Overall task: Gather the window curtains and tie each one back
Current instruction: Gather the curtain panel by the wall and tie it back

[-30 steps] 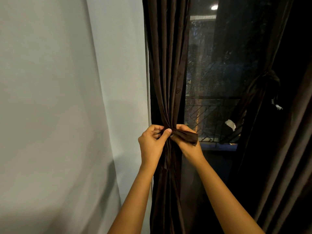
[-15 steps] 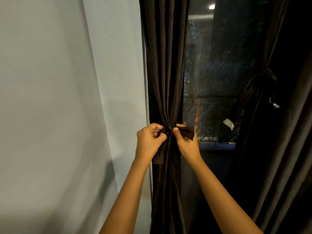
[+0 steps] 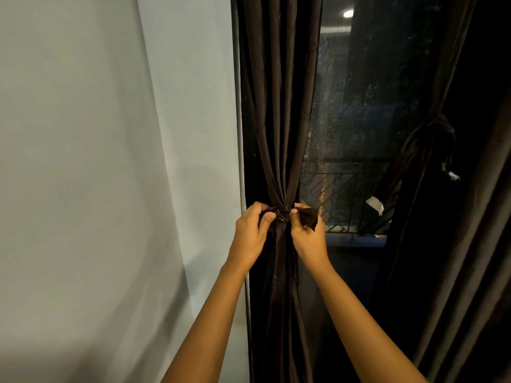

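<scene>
A dark brown curtain (image 3: 279, 106) hangs at the window's left edge, gathered into a tight bunch at mid height. A matching dark tie-back band (image 3: 280, 214) wraps around that bunch. My left hand (image 3: 250, 233) pinches the band's left end against the curtain. My right hand (image 3: 308, 233) grips the band's right end, whose loose flap (image 3: 309, 217) sticks out over my fingers. A second dark curtain (image 3: 425, 150) at the window's right side is bunched and tied at a similar height.
A pale wall (image 3: 110, 161) fills the left half of the view. Dark window glass (image 3: 348, 134) shows a balcony railing (image 3: 340, 194) and a ceiling light reflection. More dark curtain folds (image 3: 475, 258) hang at the far right.
Both hands have drawn closer together at the band and pulled it tighter round the gathered curtain. The flap in my right hand has grown shorter.
</scene>
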`<state>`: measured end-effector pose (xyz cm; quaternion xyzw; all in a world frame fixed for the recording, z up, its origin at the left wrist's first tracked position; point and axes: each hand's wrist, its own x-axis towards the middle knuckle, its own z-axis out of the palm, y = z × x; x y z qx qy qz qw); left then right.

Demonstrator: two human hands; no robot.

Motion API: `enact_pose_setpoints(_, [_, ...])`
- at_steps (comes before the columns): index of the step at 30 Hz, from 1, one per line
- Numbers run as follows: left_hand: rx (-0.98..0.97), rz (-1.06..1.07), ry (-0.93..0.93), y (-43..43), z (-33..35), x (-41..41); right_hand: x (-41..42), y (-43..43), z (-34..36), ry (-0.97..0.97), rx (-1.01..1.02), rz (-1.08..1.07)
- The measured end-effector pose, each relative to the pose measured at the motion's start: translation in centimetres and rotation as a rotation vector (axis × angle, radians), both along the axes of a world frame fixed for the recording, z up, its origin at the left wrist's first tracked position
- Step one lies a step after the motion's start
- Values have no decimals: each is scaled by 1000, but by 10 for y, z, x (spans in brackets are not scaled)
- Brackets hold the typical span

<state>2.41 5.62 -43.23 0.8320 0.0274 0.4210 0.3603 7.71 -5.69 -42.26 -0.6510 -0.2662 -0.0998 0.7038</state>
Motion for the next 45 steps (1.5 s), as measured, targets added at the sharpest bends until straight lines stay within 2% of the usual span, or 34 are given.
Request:
enact_pose_setpoints(5, [188,55,-71,7,3,-1,4,-1,1,-23,-13,-39])
enact_pose_setpoints(9, [124,90,-105,8,6,1,6,-1,0,-16,-20,-13])
enact_pose_setpoints(18, [-462,25,14,-2,10,17,8,-2,-2,10,-32,77])
enact_pose_setpoints(22, [-775,-80,27,-4,17,22,9,-7,-1,4,-44,152])
enact_pose_setpoints(27, [-925,-103,-4,-2,21,24,15,-16,3,47,24,272])
enact_pose_setpoints(29, [-958,-91,9,-2,21,25,18,-17,5,164,66,321])
enact_pose_setpoints(32, [-928,-156,57,-8,24,23,26,-16,6,266,-3,337])
enact_pose_setpoints(36, [-832,-225,142,-19,23,21,31,-16,12,297,-54,347])
enact_pose_setpoints(40, [-903,-320,161,-24,19,12,34,-16,11,301,-78,384])
enact_pose_setpoints(45, [-864,-342,197,-29,10,5,31,-10,6,215,-7,213])
